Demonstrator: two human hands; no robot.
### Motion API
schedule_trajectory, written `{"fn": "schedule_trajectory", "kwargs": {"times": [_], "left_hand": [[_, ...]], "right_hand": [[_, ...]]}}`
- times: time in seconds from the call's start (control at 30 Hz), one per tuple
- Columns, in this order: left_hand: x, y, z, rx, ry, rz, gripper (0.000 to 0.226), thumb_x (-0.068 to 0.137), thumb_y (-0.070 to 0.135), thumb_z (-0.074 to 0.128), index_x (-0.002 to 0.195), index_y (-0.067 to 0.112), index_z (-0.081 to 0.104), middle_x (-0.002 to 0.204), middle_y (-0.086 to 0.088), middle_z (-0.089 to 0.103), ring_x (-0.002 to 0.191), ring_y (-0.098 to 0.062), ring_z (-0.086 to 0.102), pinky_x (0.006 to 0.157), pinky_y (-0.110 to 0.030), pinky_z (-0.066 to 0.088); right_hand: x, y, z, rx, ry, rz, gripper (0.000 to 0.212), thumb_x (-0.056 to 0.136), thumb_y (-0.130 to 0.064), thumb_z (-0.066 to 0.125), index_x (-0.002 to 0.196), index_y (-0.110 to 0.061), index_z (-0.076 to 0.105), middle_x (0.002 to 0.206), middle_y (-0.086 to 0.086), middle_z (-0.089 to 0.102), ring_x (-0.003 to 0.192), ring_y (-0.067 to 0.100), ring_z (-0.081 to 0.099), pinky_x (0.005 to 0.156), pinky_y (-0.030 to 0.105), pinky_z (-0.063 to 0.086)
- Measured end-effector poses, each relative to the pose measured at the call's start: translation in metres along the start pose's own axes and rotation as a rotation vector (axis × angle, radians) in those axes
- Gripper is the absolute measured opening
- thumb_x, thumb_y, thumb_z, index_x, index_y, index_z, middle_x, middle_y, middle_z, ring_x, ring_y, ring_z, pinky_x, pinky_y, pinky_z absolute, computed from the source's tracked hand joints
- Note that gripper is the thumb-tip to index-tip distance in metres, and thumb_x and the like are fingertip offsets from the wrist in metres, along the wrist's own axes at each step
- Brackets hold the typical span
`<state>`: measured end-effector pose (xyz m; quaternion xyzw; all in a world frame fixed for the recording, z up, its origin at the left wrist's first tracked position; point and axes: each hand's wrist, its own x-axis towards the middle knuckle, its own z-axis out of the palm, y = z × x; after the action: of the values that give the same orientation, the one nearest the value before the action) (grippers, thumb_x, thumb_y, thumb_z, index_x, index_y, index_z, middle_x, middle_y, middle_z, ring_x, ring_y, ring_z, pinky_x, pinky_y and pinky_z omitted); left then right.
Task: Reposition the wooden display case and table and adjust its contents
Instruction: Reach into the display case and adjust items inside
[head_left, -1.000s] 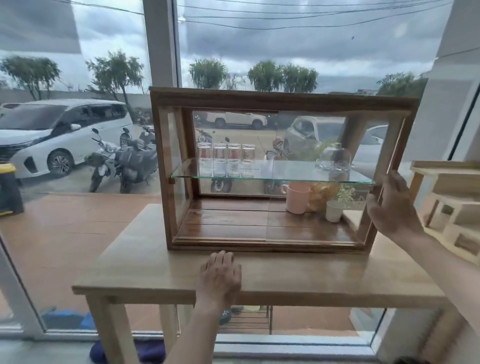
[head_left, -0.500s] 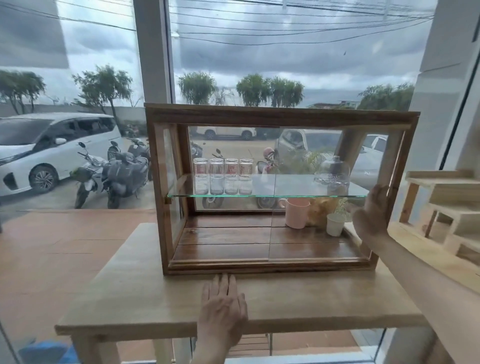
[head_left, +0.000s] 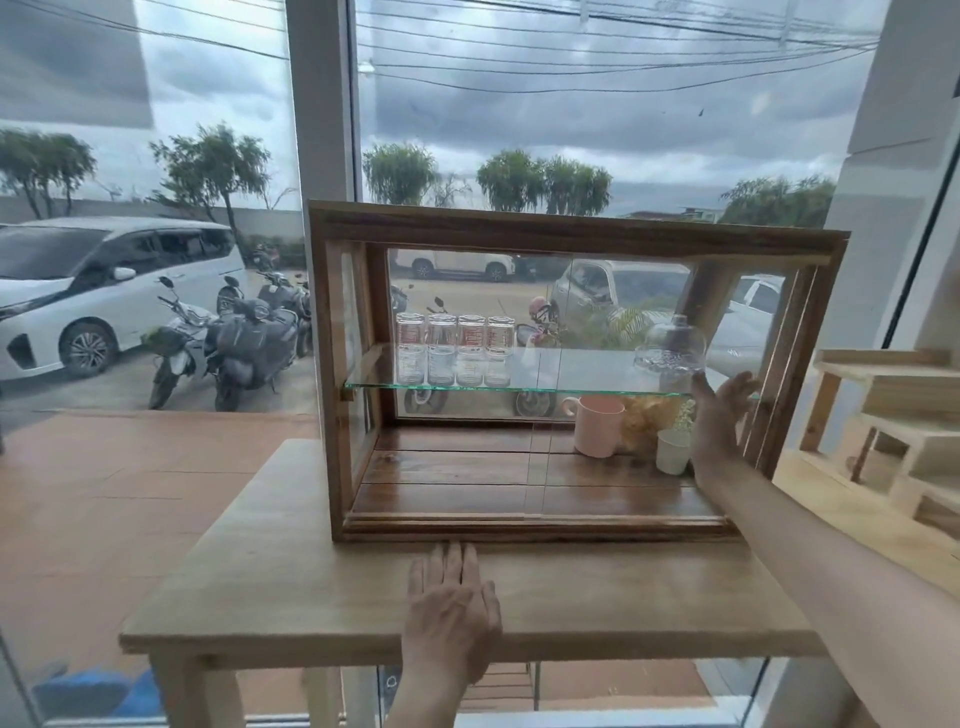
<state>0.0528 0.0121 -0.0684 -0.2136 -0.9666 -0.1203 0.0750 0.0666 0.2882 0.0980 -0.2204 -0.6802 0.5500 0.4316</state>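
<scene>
**Hands on counter and display case by the window**

Wooden display case (head_left: 571, 234) stands upright on the light wooden counter (head_left: 270, 587), set toward its far edge, close to a large window (head_left: 571, 130) that looks out on parked cars and scooters. The left hand (head_left: 451, 618) lies flat, palm down, on the counter just in front of the case's lower front rail, fingers straight and close together, fingertips almost touching the rail; its grip holds nothing. The right hand (head_left: 719, 426) reaches in at the case's right end, fingers spread wide and open, palm toward the right frame post; whether it touches the wood cannot be told.

A glass shelf (head_left: 571, 371) spans the case at mid-height. On its left part four clear glass jars (head_left: 456, 351) with red print stand in a tight row, and near its right end sits a clear glass dome (head_left: 672, 345). On the case floor, at the right, a pink mug (head_left: 597, 426) stands with its handle to the left, a small white pot (head_left: 671, 451) with a sprig just beside the right hand, and something yellowish behind them, too blurred to name. A pale wooden rack (head_left: 893, 415) stands to the right of the case.
</scene>
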Motion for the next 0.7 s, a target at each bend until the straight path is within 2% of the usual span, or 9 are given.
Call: {"fn": "schedule_trajectory", "kwargs": {"times": [0.33,0.5,0.7], "left_hand": [[-0.002,0.001,0.000,-0.001,0.025,0.003,0.061,0.095,0.040,0.013,0.150,0.015,0.013,0.160,-0.006,0.017,0.147,-0.024,0.015,0.121,-0.044,0.011],[-0.001,0.001,0.004,0.011,0.056,-0.006,0.079,0.080,0.043,-0.006,0.150,0.015,0.017,0.160,-0.005,0.020,0.147,-0.024,0.017,0.121,-0.043,0.011],[0.001,0.001,0.003,-0.003,0.055,0.000,0.084,0.075,0.045,-0.009,0.150,0.015,0.017,0.159,-0.005,0.020,0.146,-0.023,0.018,0.120,-0.043,0.011]], "right_hand": [[-0.015,-0.017,0.030,0.036,0.038,0.066,0.078,0.099,-0.039,0.042,0.151,-0.014,-0.011,0.160,0.002,-0.021,0.147,0.026,-0.020,0.116,0.049,-0.011],[-0.029,-0.028,0.047,0.020,0.055,0.090,0.079,0.099,-0.036,0.044,0.152,-0.012,-0.010,0.161,0.002,-0.019,0.147,0.027,-0.018,0.116,0.050,-0.009],[-0.058,-0.041,0.079,-0.041,-0.009,0.119,0.081,0.098,-0.042,0.042,0.151,-0.015,-0.013,0.160,-0.001,-0.021,0.147,0.024,-0.018,0.116,0.051,-0.008]]}}
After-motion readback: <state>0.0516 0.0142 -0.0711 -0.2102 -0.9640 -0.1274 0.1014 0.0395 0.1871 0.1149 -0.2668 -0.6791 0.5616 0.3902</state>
